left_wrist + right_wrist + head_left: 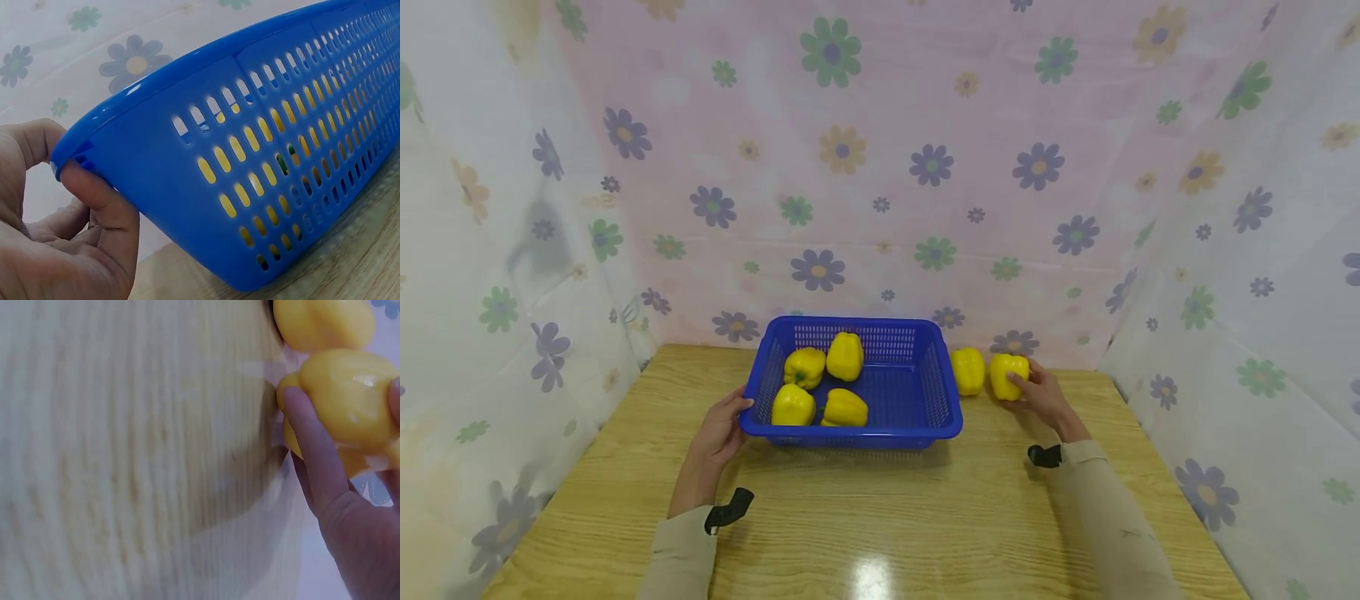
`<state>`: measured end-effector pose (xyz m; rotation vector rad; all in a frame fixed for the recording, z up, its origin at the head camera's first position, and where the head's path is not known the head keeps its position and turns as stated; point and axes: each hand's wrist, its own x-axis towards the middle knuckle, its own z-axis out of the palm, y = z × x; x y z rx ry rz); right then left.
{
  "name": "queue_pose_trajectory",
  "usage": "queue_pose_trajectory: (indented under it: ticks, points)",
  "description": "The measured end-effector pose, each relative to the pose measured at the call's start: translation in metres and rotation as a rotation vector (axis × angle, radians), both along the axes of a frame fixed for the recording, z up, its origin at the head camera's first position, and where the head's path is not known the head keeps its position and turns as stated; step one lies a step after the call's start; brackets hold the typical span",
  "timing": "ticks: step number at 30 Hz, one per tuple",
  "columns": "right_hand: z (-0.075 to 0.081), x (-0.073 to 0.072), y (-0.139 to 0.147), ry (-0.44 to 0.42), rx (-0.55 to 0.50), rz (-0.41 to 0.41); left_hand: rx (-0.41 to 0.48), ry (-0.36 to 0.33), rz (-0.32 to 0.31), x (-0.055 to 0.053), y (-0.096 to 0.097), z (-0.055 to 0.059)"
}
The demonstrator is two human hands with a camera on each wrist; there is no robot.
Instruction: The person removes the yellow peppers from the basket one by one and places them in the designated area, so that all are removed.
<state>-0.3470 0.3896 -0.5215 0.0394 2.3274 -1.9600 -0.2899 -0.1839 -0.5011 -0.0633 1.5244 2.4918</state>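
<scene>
A blue plastic basket [850, 432] with slotted walls stands on the table, with several yellow bell peppers inside, mostly toward its left. My left hand [718, 429] pinches the basket's front left corner; the left wrist view shows thumb and fingers around the rim [134, 87]. To the right of the basket, my right hand [1045, 396] grips a yellow bell pepper [1007, 377], fingers spread around its side in the right wrist view. Another yellow bell pepper [967, 372] stands between that one and the basket's right wall.
The wooden table [880, 508] reaches back to a flowered cloth backdrop [880, 108]. More flowered cloth hangs along the left and right sides. Black wrist mounts [730, 510] sit at both sleeve cuffs.
</scene>
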Motion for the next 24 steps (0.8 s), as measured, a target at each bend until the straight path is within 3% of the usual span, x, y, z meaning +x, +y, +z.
queue_pose_trajectory:
  ticks: [8,12,24]
  points:
    - [0.008,-0.004,0.003,-0.057,0.041,0.027,0.007,-0.017,-0.023,0.002,-0.002,0.002]
    - [0.013,-0.006,0.004,-0.093,0.012,0.056,0.014,-0.018,-0.026,0.001,-0.003,0.001]
    - [0.025,-0.005,0.007,-0.185,0.022,0.074,0.008,-0.028,-0.002,0.001,-0.001,0.001]
